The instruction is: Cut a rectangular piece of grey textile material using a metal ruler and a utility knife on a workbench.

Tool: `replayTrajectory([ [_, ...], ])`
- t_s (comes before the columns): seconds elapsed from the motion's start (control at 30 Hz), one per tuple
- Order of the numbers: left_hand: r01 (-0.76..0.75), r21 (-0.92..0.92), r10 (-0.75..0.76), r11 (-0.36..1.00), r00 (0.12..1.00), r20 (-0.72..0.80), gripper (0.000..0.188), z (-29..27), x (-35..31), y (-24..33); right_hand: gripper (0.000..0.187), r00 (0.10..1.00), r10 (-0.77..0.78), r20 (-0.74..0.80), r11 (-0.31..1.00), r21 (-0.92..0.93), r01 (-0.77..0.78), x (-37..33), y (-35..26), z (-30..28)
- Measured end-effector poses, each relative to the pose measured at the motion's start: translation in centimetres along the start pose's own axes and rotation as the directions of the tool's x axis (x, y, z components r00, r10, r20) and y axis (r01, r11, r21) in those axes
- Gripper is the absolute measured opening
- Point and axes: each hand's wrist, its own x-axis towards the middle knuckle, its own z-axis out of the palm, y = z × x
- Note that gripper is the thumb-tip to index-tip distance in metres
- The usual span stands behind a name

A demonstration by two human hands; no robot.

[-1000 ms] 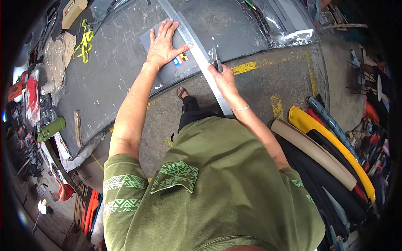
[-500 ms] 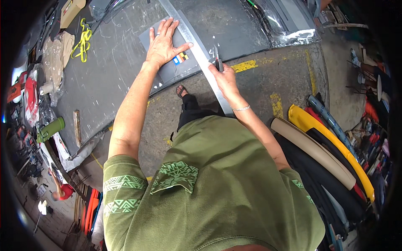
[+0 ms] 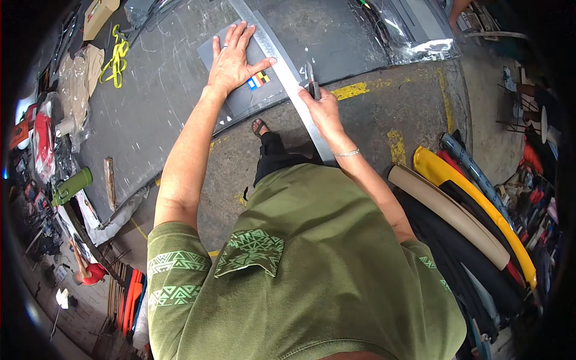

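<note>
My left hand lies with fingers spread on a grey sheet on the dark table. Its thumb rests on a long metal straightedge that runs slantwise across the sheet and out past the table's near edge toward my body. Next to that thumb is a small patch of coloured squares on the sheet. In my right hand is a utility knife, its tip pointing away from me, along the right side of the straightedge. The right thumb is against the straightedge near the table's edge.
The dark table carries a yellow strap, a cardboard box and clear plastic at left, and plastic-wrapped sheets at far right. Rolls of material, one beige and one yellow, lie right of me. Another person is at lower left.
</note>
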Motion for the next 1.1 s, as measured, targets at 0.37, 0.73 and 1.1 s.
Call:
replayTrajectory([
  [0.37,0.012,-0.007,-0.012,1.0,1.0,0.02,0.111,-0.1,0.1,0.2,0.017,0.999,0.05,0.013,0.998,0.042,-0.05,0.1,-0.3,0.0],
  [0.73,0.0,-0.037,-0.001,0.999,1.0,-0.01,0.109,-0.1,0.1,0.1,0.025,0.998,0.058,-0.006,0.996,0.073,-0.057,0.0,-0.4,0.1],
  [1.1,-0.007,-0.041,0.007,0.999,1.0,-0.021,0.107,-0.2,0.1,0.2,0.026,0.997,0.073,-0.002,0.996,0.042,-0.073,0.1,-0.2,-0.1],
])
